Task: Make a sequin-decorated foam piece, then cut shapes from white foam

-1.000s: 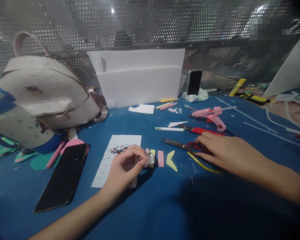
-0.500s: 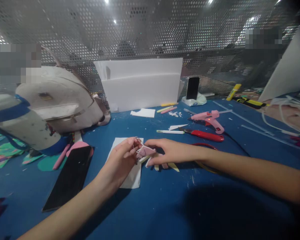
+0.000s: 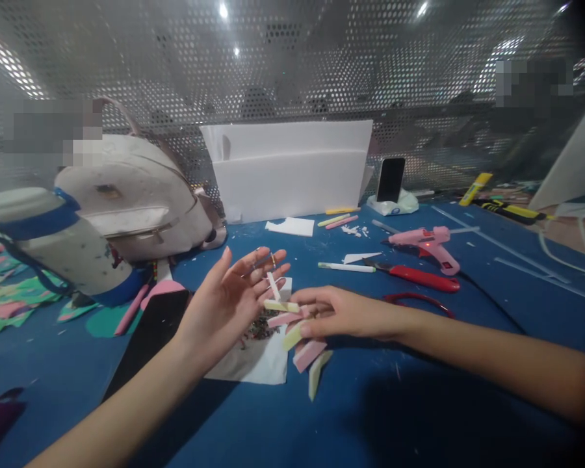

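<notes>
My left hand (image 3: 219, 302) is turned palm up with its fingers spread, holding nothing. Close to its fingertips is the end of a fanned piece made of pink and pale yellow strips (image 3: 309, 354), with a thin white strip (image 3: 273, 286) at its upper end. My right hand (image 3: 344, 311) pinches this strip piece between thumb and fingers, off the table. Whether the white strip touches my left fingers I cannot tell. Beneath both hands lies a white sheet (image 3: 273, 367) with a dark printed picture, partly covered.
On the blue table (image 3: 273, 435) are a pink glue gun (image 3: 426, 246), red-handled pliers (image 3: 422, 277), a capped marker (image 3: 347, 267) and a black phone (image 3: 149, 331). A bottle (image 3: 73, 247) and backpack (image 3: 136, 195) stand left. White boards (image 3: 292, 175) lean behind.
My left hand has let go of the strip piece and opened, palm up. My right hand still holds it, and more of its strips show, fanned downward. The view has shifted slightly.
</notes>
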The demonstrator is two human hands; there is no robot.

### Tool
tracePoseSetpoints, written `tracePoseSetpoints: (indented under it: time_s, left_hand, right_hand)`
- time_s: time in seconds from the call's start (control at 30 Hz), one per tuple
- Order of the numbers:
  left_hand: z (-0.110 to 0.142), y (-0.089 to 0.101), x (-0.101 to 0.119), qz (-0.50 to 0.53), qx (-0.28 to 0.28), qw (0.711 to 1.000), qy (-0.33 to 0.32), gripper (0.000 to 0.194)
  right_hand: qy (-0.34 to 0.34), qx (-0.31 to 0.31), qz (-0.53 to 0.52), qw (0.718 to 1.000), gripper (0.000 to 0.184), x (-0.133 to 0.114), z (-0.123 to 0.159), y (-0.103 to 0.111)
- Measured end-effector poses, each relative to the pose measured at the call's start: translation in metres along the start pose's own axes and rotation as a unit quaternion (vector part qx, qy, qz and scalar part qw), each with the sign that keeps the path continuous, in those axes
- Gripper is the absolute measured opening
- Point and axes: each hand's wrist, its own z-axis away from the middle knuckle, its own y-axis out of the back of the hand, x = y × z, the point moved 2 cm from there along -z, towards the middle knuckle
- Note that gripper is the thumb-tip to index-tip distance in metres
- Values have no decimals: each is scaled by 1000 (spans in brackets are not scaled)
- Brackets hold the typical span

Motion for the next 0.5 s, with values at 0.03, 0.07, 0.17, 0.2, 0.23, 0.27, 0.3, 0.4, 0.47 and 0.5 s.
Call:
tracePoseSetpoints:
  time_s: [0.03,0.07,0.17,0.2,0.23,0.27,0.3,0.4,0.47,0.5]
  left_hand:
    - [0,1,1,-2,-7,1000,-2,40]
    - [0,1,2,-9,-12,1000,-7,41]
    - [0,2,7,-59,-29,998,-26,43]
    - [1,1,9,-82,-35,996,-33,45]
    - [1,0,11,-103,-40,993,-40,46]
    - [1,-1,13,-120,-45,990,-49,48]
    - [2,-2,15,-133,-49,988,-57,49]
    - [3,-3,17,-146,-58,986,-65,51]
    - [2,-3,15,-142,-60,986,-59,52]
    - [2,-3,14,-138,-60,987,-54,52]
  right_hand:
    - [-8,-17,-14,1000,44,2,0,-1]
    - [-17,-33,-27,999,46,5,-1,-1]
    - [-34,-47,-43,997,52,9,-3,1]
    - [-36,-44,-40,998,53,10,-3,3]
    - [-36,-38,-34,998,53,9,-4,4]
    - [-32,-30,-25,999,54,7,-4,5]
    - [-23,-20,-10,999,54,5,-5,7]
    - [25,18,31,999,55,-6,-5,9]
    - [45,26,40,998,52,-11,-5,9]
    - [52,28,42,997,49,-12,-5,10]
